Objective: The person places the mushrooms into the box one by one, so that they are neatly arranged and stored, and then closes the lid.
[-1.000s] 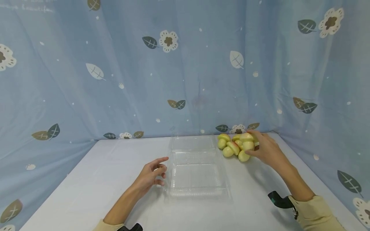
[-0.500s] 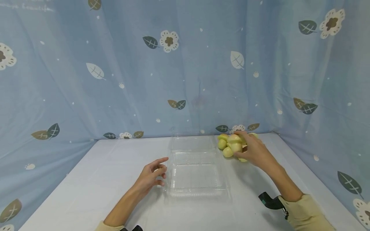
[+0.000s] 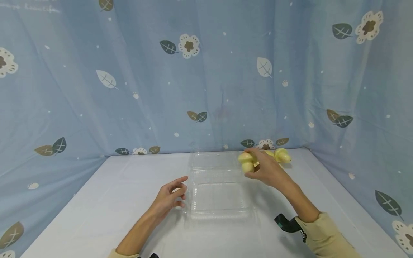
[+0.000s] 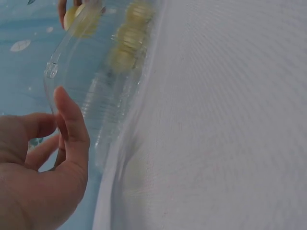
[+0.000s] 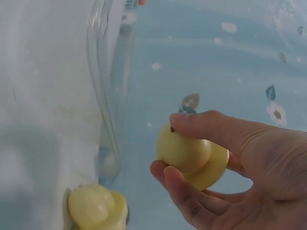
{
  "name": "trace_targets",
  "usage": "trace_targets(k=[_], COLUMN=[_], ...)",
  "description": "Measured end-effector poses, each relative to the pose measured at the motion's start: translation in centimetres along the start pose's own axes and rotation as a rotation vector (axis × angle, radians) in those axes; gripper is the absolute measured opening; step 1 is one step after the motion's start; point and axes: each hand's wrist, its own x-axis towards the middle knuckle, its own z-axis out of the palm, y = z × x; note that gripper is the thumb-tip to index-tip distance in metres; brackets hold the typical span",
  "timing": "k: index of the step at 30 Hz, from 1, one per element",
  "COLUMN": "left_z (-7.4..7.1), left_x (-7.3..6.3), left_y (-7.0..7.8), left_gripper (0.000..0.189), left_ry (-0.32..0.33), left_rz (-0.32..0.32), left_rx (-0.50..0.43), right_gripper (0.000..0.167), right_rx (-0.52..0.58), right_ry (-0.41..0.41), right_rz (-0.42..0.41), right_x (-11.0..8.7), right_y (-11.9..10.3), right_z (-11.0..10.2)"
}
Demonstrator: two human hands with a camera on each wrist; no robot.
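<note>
My right hand [image 3: 266,170] holds a yellow pear-like fruit [image 3: 247,163] with a wide cap-like end, near the right rim of the clear plastic container. In the right wrist view the thumb lies over the fruit's rounded, dark-tipped end, with the fingers [image 5: 184,189] beneath. The hinged clear plastic container [image 3: 219,197] lies spread flat on the table. My left hand [image 3: 167,197] stays beside its left rim, fingers loosely bent and holding nothing; whether a fingertip touches the rim I cannot tell.
More yellow fruits [image 3: 282,155] lie on the white table [image 3: 135,179] beyond the right hand, which partly hides them. One fruit [image 5: 93,206] shows low in the right wrist view. A blue patterned curtain [image 3: 145,89] hangs behind the table and at its sides.
My right hand has moved left with the fruit in its grip, away from the right part of the group and towards the container. My left hand has barely moved.
</note>
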Motion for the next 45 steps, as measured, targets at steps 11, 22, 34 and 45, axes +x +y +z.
trace_targets(k=[11,22,34,45], left_z=[0.2,0.2,0.4,0.2], left_x=[0.1,0.1,0.4,0.3], left_y=[0.0,-0.3,-0.2,-0.5], left_gripper=[0.054,0.054,0.053,0.055], left_ry=[0.012,-0.003,-0.006,-0.023], left_rz=[0.018,0.029,0.027,0.033], left_rx=[-0.054,-0.078,-0.068,-0.049], right_gripper=[0.074,0.073,0.072,0.07], right_rx=[0.023,0.083,0.01,0.006], right_ry=[-0.074,-0.14,-0.132,-0.157], right_rz=[-0.022,-0.048,-0.044,-0.048], right_x=[0.8,1.5,2.4,3.2], right_y=[-2.1,-3.5,-4.9,-5.8], right_z=[1.5,3.1,5.2,7.7])
